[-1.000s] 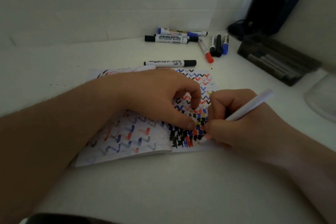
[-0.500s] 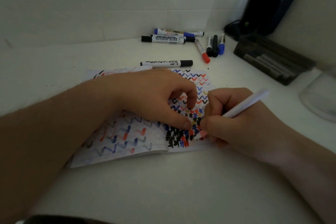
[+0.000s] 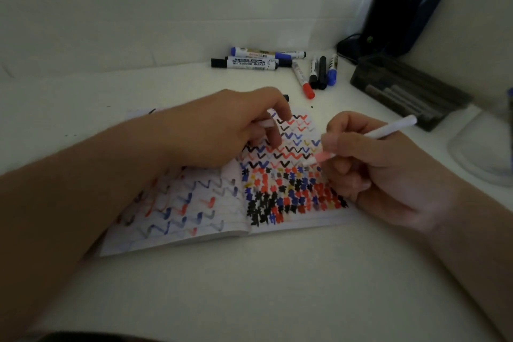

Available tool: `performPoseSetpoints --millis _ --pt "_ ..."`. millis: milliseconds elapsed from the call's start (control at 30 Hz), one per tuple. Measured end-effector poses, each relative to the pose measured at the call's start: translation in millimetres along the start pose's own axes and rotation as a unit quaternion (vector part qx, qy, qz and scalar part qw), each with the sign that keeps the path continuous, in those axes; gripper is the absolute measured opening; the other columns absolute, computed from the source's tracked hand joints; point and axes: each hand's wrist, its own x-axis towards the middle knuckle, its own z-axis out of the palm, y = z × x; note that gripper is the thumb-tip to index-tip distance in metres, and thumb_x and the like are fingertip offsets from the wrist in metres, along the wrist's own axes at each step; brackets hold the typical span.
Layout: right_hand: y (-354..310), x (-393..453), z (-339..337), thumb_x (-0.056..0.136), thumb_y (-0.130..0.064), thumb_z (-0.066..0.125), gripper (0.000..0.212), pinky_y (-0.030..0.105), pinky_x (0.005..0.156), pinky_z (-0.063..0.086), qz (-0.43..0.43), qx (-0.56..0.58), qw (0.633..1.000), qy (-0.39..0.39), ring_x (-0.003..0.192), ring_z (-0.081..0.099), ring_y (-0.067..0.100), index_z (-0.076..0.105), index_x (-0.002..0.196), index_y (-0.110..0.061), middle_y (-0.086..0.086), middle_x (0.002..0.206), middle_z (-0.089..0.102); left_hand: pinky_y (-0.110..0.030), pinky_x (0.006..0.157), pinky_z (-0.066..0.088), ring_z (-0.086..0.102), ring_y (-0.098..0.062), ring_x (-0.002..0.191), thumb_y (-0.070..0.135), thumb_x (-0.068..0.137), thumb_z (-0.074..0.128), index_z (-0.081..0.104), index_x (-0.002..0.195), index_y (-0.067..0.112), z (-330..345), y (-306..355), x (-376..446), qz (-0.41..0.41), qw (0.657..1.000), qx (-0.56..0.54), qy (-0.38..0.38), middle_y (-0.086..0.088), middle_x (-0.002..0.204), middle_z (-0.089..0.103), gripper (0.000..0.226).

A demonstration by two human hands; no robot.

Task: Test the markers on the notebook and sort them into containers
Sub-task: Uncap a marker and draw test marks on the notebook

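Note:
The open notebook (image 3: pixel 211 211) lies in front of me, covered in red, blue and black zigzags and blots. My right hand (image 3: pixel 383 172) grips a thin white marker (image 3: pixel 388 130). Its pinkish-red tip (image 3: pixel 323 157) hovers just over the right page. My left hand (image 3: pixel 222 130) is over the top of the notebook, with its fingers curled round a small white piece (image 3: pixel 263 123) that looks like the marker's cap. Several whiteboard markers (image 3: pixel 249 62) with black, blue and red caps lie loose by the back wall.
A dark tray (image 3: pixel 410 91) holding several grey markers sits at the right. A clear container (image 3: pixel 480 153) stands at the far right edge. A black device (image 3: pixel 402 14) with a cable fills the back corner. One black marker cap (image 3: pixel 286 97) peeks from behind my left hand.
My right hand has lifted the marker's tip off the blotted patch and drawn it up and right. My left hand has left the page's centre and moved back, uncovering the blots.

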Motion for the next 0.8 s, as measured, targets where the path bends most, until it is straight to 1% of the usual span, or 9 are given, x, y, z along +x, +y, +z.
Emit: performPoseSetpoints --millis 100,233,333,433,533,600,667,733,800 --pt "-2 0 -7 0.077 -0.024 0.087 0.026 0.019 0.045 0.037 -0.006 0.042 0.999 -0.023 0.055 0.044 0.013 0.065 0.084 -0.013 0.005 0.069 0.055 -0.019 0.076 0.053 0.069 0.001 0.082 0.021 0.105 0.055 0.05 0.113 0.035 -2 1 -1 0.016 0.998 -0.054 0.02 0.032 0.102 0.072 0.016" --pt "-6 -2 -9 0.071 -0.03 0.077 0.026 0.024 0.051 0.04 -0.022 0.059 0.997 -0.035 0.063 0.046 0.018 0.067 0.088 -0.013 0.007 0.076 0.06 -0.013 0.074 0.054 0.072 -0.002 0.08 0.02 0.102 0.061 0.059 0.105 0.031 -1 5 -3 0.03 0.994 -0.1 0.039 0.033 0.094 0.073 0.012" --pt "-7 -2 -11 0.062 -0.031 0.064 0.034 0.026 0.053 0.039 -0.026 0.082 0.996 -0.034 0.063 0.046 0.021 0.067 0.087 -0.009 0.01 0.076 0.06 -0.021 0.079 0.057 0.073 -0.004 0.085 0.022 0.101 0.063 0.064 0.107 0.034 1 6 -2 0.035 0.994 -0.092 0.04 0.024 0.096 0.075 0.013" --pt "-7 0 -12 0.059 -0.029 0.059 0.033 0.025 0.053 0.04 -0.021 0.093 0.995 -0.013 0.062 0.045 0.022 0.067 0.084 -0.009 0.011 0.073 0.059 -0.029 0.087 0.058 0.072 0.0 0.093 0.025 0.1 0.065 0.066 0.107 0.039 0 6 -1 0.035 0.995 -0.09 0.041 0.021 0.101 0.076 0.015" --pt "-7 1 -13 0.059 -0.027 0.058 0.03 0.026 0.054 0.04 -0.011 0.089 0.996 0.004 0.061 0.046 0.021 0.067 0.083 -0.011 0.011 0.073 0.059 -0.027 0.09 0.056 0.071 0.002 0.096 0.023 0.1 0.064 0.065 0.107 0.04 -1 8 -2 0.033 0.992 -0.116 0.034 0.023 0.103 0.076 0.018" --pt "-7 2 -15 0.065 -0.024 0.053 0.026 0.026 0.055 0.039 -0.005 0.087 0.996 0.015 0.061 0.047 0.021 0.067 0.083 -0.011 0.011 0.073 0.059 -0.026 0.09 0.056 0.071 0.003 0.097 0.022 0.1 0.063 0.064 0.108 0.039 -2 9 -2 0.034 0.991 -0.125 0.028 0.025 0.103 0.075 0.019" --pt "-6 3 -14 0.069 -0.023 0.05 0.026 0.026 0.055 0.039 -0.003 0.081 0.997 0.021 0.061 0.048 0.021 0.067 0.084 -0.012 0.011 0.074 0.06 -0.029 0.092 0.057 0.072 0.0 0.097 0.021 0.101 0.062 0.063 0.108 0.039 -1 9 -2 0.032 0.992 -0.121 0.023 0.025 0.103 0.076 0.019" --pt "-5 3 -14 0.068 -0.022 0.054 0.024 0.027 0.055 0.04 -0.004 0.068 0.997 0.027 0.061 0.049 0.021 0.066 0.087 -0.014 0.01 0.075 0.061 -0.031 0.092 0.058 0.073 -0.001 0.096 0.022 0.101 0.062 0.063 0.11 0.038 0 9 -2 0.029 0.992 -0.119 0.021 0.024 0.103 0.076 0.019" --pt "-5 4 -12 0.072 -0.018 0.056 0.02 0.028 0.057 0.04 -0.008 0.044 0.998 0.042 0.062 0.052 0.021 0.065 0.09 -0.017 0.01 0.077 0.064 -0.027 0.087 0.059 0.073 -0.003 0.092 0.026 0.101 0.06 0.063 0.113 0.038 0 9 -3 0.023 0.993 -0.116 0.024 0.024 0.1 0.076 0.017"
